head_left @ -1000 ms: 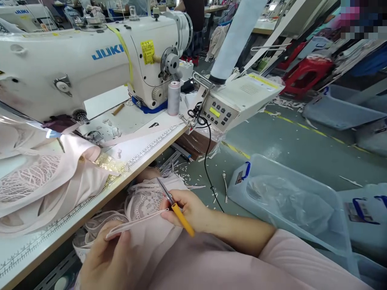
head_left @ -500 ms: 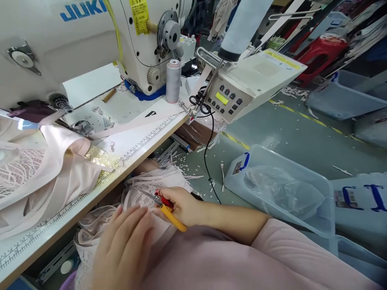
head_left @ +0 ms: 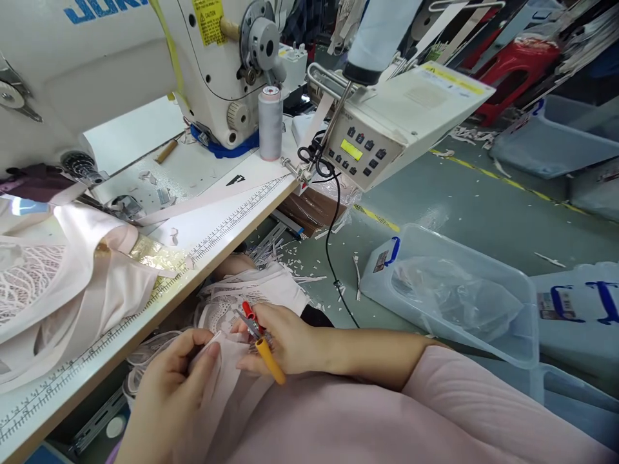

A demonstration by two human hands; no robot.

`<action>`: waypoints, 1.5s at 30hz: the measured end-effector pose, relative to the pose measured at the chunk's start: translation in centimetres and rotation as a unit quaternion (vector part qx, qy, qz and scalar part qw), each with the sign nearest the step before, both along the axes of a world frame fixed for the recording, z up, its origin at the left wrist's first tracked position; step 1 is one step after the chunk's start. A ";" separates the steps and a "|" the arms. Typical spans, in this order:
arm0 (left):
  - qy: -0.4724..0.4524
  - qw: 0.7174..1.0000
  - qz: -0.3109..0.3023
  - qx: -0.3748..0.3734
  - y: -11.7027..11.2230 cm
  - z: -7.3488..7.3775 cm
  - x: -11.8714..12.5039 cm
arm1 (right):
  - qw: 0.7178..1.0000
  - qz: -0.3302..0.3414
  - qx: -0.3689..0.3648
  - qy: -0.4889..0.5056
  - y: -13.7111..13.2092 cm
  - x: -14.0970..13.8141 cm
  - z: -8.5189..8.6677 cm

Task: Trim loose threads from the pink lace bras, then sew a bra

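Observation:
Below the table edge, my right hand (head_left: 285,338) is closed around small thread snips (head_left: 258,341) with a yellow and a red handle. My left hand (head_left: 176,380) pinches a pale pink strap of the lace garment (head_left: 232,299) lying in my lap; its fingers are closed on the fabric just left of the snips. The two hands almost touch. More pink fabric and lace (head_left: 58,283) is heaped on the sewing table (head_left: 217,225) at the left.
A white Juki sewing machine (head_left: 120,58) stands on the table, with a thread spool (head_left: 269,122) and a control box (head_left: 387,122) at its right end. Clear plastic bins (head_left: 449,290) sit on the green floor at right, among fabric scraps.
My left hand went from lying flat on the garment to pinching the strap. My right hand turned the snips, which now show the red handle. The view dropped and shifted slightly.

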State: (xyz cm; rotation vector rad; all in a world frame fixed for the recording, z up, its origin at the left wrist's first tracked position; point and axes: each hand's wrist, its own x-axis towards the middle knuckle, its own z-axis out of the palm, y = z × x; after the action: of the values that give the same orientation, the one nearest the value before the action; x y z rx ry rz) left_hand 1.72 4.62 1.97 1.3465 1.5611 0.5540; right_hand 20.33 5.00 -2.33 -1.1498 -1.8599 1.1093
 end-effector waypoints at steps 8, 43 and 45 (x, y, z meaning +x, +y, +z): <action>0.016 1.000 0.006 0.021 -0.4 0.5 -0.2 | 1.000 0.008 0.010 -0.025 0.2 -0.7 -0.6; -0.275 0.954 0.085 -0.083 -1.2 -3.0 2.7 | 0.883 0.385 -0.083 -0.256 4.0 6.5 3.0; -0.271 0.954 0.095 -0.083 -1.1 -3.0 2.7 | 0.874 0.375 -0.069 -0.300 3.9 6.5 3.5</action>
State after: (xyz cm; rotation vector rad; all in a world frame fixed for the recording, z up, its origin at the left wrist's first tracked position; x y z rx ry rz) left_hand 4.40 3.54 -1.03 0.8256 1.2493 0.8137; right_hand 26.84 8.91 1.17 -0.9095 -2.9134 1.4057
